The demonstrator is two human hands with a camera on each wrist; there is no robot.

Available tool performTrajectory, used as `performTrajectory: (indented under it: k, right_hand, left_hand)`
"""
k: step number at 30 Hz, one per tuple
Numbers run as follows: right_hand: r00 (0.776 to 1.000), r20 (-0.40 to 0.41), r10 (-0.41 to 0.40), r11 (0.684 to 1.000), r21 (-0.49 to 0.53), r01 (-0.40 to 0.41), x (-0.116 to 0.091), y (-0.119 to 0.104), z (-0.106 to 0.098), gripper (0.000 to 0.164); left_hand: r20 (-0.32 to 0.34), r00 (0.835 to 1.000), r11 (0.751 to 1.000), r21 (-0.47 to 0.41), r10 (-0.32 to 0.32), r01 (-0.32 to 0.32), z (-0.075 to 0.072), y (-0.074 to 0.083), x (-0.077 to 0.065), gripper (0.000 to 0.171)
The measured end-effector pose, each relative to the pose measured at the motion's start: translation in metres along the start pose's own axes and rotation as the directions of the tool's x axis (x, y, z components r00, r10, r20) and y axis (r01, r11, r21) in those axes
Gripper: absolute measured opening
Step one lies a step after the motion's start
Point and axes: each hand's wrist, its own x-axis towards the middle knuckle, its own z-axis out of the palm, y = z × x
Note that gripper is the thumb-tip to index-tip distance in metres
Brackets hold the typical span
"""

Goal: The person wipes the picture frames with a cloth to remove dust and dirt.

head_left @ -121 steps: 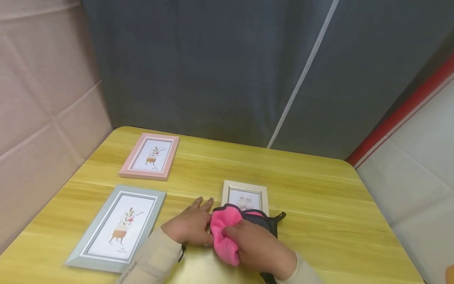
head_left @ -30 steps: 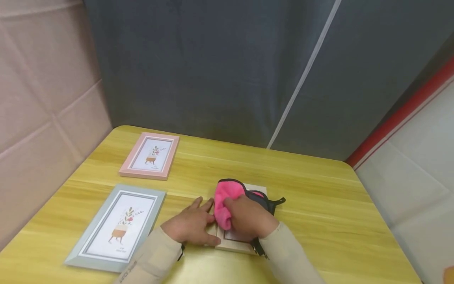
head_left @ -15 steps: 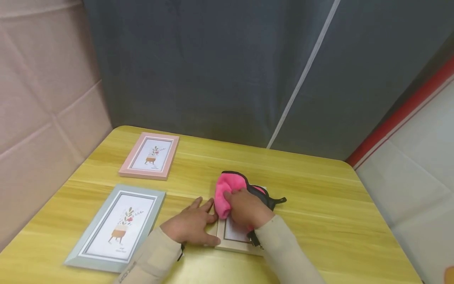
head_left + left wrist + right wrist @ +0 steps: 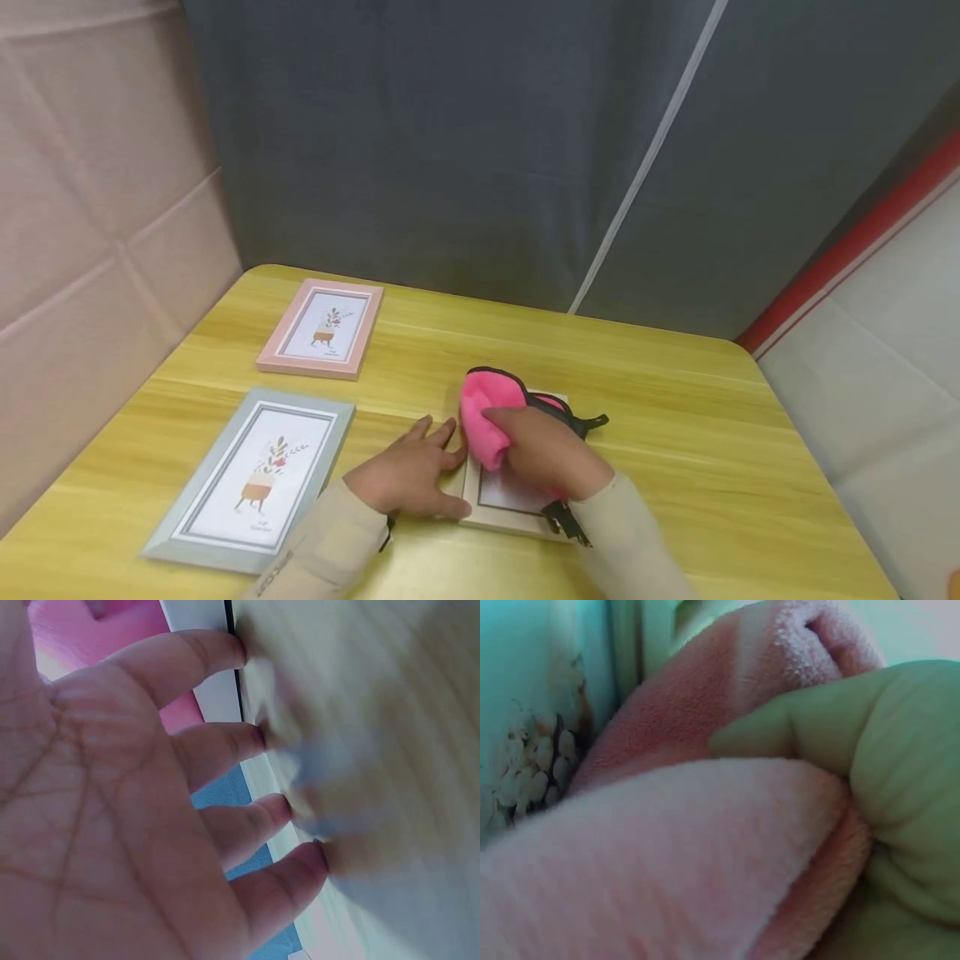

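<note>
A cream picture frame [image 4: 510, 522] lies flat on the table, partly covered by a pink cloth with black edging [image 4: 483, 408]. My right hand [image 4: 546, 446] grips the bunched cloth and presses it on the frame's face. In the right wrist view the thumb pinches a fold of the fluffy cloth [image 4: 652, 847], beside a printed picture [image 4: 536, 761]. My left hand [image 4: 411, 477] is spread at the frame's left side, thumb at its lower left corner. The left wrist view shows the fingertips [image 4: 304, 859] on the wood.
A pink picture frame [image 4: 324, 329] lies at the back left of the wooden table [image 4: 705, 467]. Nearer, a larger grey-blue frame [image 4: 251, 479] lies beside my left sleeve [image 4: 326, 542]. A dark curtain [image 4: 420, 150] hangs behind the table.
The cloth has moved from the frame's lower part up to its upper part, shifting slightly in the last half second. The cream frame sits a little nearer. My left hand stays about where it was.
</note>
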Motion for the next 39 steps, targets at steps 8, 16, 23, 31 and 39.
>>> performTrajectory:
  k: [8,16,23,31,39]
  right_hand:
    - [0.971,0.043,-0.235,0.972,-0.011,0.236,-0.036,-0.008,-0.003,0.036]
    - [0.958,0.108,-0.265,0.959,-0.071,0.273,-0.05,-0.019,0.014,0.036]
    - [0.967,0.076,-0.242,0.961,-0.119,0.249,-0.047,-0.022,0.019,0.021]
    - [0.972,0.044,-0.231,0.963,-0.133,0.235,-0.03,-0.018,0.018,0.008]
    - [0.989,0.09,-0.114,0.984,-0.127,0.125,-0.002,-0.01,0.008,0.011]
  left_hand:
    - [-0.036,0.999,0.999,-0.048,0.01,-0.011,-0.001,0.002,-0.001,0.072]
    - [-0.041,0.999,0.999,-0.049,-0.004,0.002,-0.001,0.002,0.001,0.047]
    - [-0.036,0.999,0.999,-0.054,-0.006,0.004,0.0,0.0,0.0,0.053]
    - [-0.039,0.999,0.999,-0.038,0.017,-0.018,0.001,-0.001,0.0,0.064]
    - [-0.026,1.0,1.0,-0.007,0.018,-0.018,-0.001,0.001,-0.001,0.068]
